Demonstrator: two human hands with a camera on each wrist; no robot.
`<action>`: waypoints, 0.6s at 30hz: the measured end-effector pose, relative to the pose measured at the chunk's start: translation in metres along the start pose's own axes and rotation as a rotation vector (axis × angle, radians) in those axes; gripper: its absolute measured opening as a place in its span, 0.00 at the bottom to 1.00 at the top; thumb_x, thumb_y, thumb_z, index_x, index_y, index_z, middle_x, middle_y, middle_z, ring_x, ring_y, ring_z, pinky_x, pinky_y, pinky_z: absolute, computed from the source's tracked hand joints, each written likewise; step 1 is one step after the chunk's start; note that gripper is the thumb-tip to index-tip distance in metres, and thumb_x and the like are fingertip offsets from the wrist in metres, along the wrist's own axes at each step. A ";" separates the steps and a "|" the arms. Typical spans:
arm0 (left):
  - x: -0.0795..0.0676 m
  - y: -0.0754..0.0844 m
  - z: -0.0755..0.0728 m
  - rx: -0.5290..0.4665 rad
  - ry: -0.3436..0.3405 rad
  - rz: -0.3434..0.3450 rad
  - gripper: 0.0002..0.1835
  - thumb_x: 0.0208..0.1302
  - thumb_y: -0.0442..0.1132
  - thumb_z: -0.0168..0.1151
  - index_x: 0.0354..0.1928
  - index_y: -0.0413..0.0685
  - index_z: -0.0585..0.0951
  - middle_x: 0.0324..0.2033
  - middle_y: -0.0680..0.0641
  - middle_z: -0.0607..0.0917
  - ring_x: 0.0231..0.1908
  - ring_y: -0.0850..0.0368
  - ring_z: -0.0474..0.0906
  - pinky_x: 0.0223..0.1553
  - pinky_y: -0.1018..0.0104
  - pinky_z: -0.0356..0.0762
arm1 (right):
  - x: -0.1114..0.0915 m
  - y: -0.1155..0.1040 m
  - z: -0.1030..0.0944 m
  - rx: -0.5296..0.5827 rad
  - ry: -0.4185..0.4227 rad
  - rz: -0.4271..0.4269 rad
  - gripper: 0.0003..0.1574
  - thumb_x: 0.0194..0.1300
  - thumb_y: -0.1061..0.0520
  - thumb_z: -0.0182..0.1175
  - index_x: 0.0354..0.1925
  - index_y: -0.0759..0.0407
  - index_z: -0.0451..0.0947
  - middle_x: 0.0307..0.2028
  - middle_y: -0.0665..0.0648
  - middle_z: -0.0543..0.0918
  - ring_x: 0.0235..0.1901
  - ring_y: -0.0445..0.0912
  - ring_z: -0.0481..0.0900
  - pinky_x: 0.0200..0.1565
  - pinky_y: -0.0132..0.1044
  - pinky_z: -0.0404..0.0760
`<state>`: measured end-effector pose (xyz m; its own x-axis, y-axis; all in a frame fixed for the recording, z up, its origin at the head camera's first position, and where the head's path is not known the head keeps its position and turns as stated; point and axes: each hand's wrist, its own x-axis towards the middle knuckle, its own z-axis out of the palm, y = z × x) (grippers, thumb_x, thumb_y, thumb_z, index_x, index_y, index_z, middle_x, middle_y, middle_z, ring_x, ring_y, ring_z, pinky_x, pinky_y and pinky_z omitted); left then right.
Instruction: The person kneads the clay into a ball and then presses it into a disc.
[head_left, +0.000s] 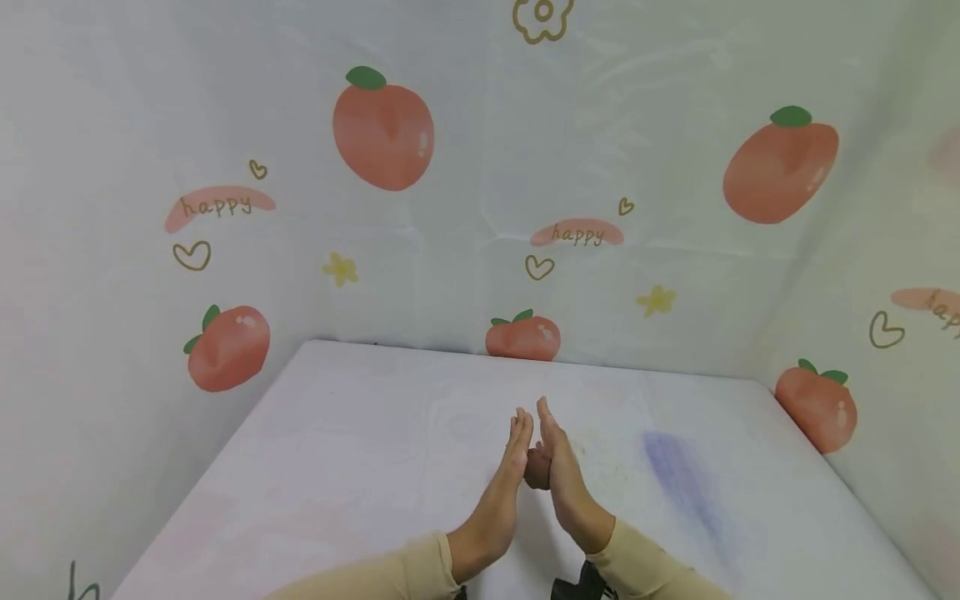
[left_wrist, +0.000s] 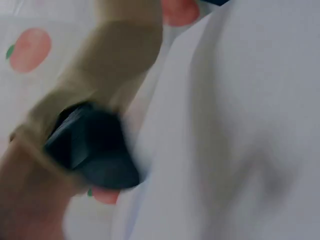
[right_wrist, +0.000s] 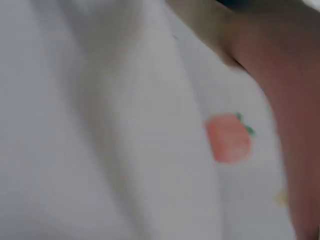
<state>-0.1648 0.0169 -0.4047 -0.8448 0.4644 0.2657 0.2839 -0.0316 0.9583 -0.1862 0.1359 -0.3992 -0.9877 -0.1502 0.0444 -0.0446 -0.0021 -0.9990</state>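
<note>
A small brown ball [head_left: 537, 470], like a lump of clay or dough, is held between two facing palms over the table. On one side my left hand [head_left: 504, 492] presses it with straight fingers pointing up and forward. From the other side my right hand [head_left: 568, 479] presses it, its fingers likewise straight. The fingertips of both hands lean toward each other, and the palms spread apart lower down at the wrists. Parts of the ball are hidden by the hands. Both wrist views are blurred and show skin and sleeve but not the ball.
A white table [head_left: 360, 433] spreads beneath the hands, with a blue-purple smudge [head_left: 678, 475] on its right. Behind it hangs a white curtain [head_left: 465, 167] printed with red fruit. A black wrist device [left_wrist: 95, 147] sits on a beige sleeve [left_wrist: 115, 60]. Shadows fall on the tabletop.
</note>
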 end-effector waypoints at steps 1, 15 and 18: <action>0.004 0.000 -0.003 -0.022 0.017 -0.031 0.30 0.78 0.52 0.18 0.76 0.49 0.37 0.76 0.52 0.32 0.74 0.52 0.24 0.71 0.40 0.26 | -0.003 0.003 0.004 -0.026 -0.013 0.008 0.41 0.78 0.40 0.27 0.76 0.62 0.40 0.74 0.61 0.56 0.74 0.55 0.49 0.72 0.55 0.48; 0.002 -0.004 -0.002 -0.067 0.015 -0.040 0.33 0.78 0.53 0.19 0.76 0.41 0.38 0.76 0.44 0.36 0.75 0.46 0.27 0.71 0.40 0.26 | -0.003 -0.005 0.006 -0.037 0.019 -0.086 0.37 0.79 0.44 0.26 0.76 0.61 0.37 0.77 0.57 0.37 0.76 0.53 0.31 0.73 0.57 0.36; 0.011 -0.001 -0.011 -0.064 0.102 -0.041 0.32 0.78 0.54 0.20 0.77 0.45 0.45 0.77 0.47 0.40 0.75 0.49 0.30 0.72 0.40 0.28 | -0.013 0.004 0.013 -0.057 -0.058 -0.023 0.37 0.80 0.45 0.23 0.76 0.63 0.34 0.76 0.61 0.35 0.75 0.58 0.30 0.71 0.63 0.35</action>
<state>-0.1790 0.0126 -0.4016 -0.8979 0.3741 0.2320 0.2212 -0.0722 0.9726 -0.1717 0.1245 -0.4034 -0.9759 -0.2080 0.0655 -0.0774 0.0495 -0.9958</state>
